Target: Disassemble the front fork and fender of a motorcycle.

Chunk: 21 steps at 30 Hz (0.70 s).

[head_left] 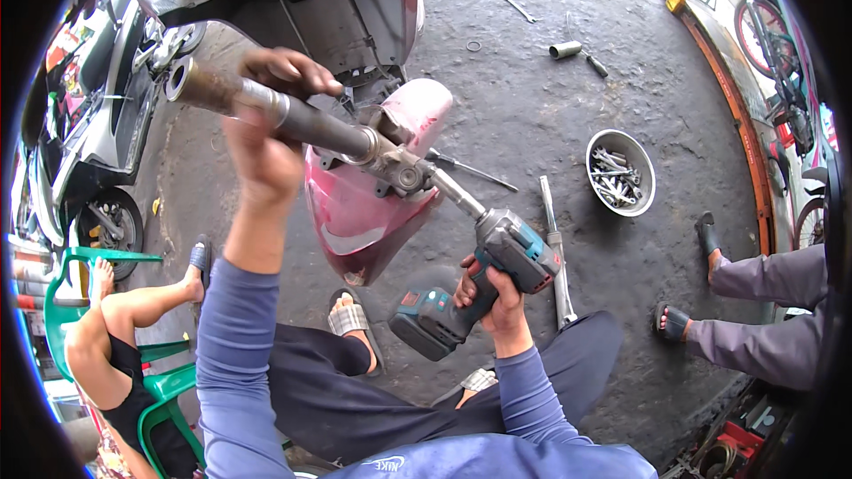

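My left hand (259, 155) grips the upper part of a worn metal steering stem (333, 135), the fingers curling over its far side. Motion slightly blurs this hand. The hollow end of the stem points up and left, and a clamp joint (406, 176) sits at its lower end. My right hand (499, 303) is wrapped round the handle of a black and teal cordless impact wrench (516, 253). Its long socket (458, 193) reaches up to the clamp joint and seems to touch it. Below the stem lies a pink-red scooter fender (373, 226).
A scooter body (346, 27) stands at the far side. On the dark floor are a metal bowl (652, 173) of wrenches, a fork tube (561, 279), a loose spanner (520, 9) and a cylinder (565, 51). People sit to the left and right; a green chair (169, 381) is at left.
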Motion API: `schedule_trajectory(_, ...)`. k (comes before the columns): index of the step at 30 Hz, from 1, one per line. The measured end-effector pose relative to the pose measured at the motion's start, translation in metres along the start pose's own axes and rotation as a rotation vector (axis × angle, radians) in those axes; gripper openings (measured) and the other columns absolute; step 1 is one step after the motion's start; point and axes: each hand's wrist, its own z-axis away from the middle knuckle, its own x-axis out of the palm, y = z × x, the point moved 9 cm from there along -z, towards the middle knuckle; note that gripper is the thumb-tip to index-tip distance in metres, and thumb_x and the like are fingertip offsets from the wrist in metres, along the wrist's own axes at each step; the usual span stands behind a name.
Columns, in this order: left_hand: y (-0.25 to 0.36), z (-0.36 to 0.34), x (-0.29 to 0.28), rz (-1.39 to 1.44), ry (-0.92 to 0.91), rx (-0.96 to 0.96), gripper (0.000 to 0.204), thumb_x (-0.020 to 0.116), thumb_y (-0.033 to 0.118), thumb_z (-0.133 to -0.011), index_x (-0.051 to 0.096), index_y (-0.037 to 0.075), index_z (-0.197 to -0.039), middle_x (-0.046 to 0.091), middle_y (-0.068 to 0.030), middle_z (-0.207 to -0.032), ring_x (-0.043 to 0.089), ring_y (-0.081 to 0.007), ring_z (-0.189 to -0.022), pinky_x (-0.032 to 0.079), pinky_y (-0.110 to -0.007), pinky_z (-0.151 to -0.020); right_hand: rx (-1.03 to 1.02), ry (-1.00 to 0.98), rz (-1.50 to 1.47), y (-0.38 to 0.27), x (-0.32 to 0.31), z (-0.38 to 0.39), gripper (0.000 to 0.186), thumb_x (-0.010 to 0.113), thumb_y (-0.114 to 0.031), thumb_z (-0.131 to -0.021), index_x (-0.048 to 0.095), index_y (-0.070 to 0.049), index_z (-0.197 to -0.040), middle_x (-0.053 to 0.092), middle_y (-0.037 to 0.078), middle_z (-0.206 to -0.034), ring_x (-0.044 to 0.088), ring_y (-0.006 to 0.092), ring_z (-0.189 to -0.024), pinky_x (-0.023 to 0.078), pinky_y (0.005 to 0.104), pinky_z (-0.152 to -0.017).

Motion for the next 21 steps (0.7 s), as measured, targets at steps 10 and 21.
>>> schedule_trajectory(10, -0.039, 0.034, -0.04, 0.076, -0.008, -0.209, 0.017, 0.059, 0.0, -0.096, 0.049, 0.005, -0.084, 0.052, -0.0041, -0.071, 0.051, -0.014, -0.061, 0.047, -0.031, -0.062, -0.123, -0.045, 0.476, -0.017, -0.015, 0.0, 0.029, 0.069, -0.015, -0.094, 0.062, 0.002, -0.117, 0.062, 0.007, -0.083, 0.06, 0.017, -0.072, 0.05, 0.034, -0.069)
schedule_trajectory(21, -0.041, 0.025, -0.023, 0.085, -0.03, -0.218, 0.019, 0.058, 0.001, -0.094, 0.046, 0.005, -0.08, 0.049, -0.0053, -0.066, 0.051, -0.0151, -0.061, 0.046, -0.031, -0.061, -0.011, -0.118, 0.133, 0.034, -0.017, 0.006, 0.031, 0.068, -0.032, -0.098, 0.058, -0.003, -0.106, 0.057, 0.004, -0.08, 0.056, 0.0155, -0.073, 0.047, 0.0336, -0.071)
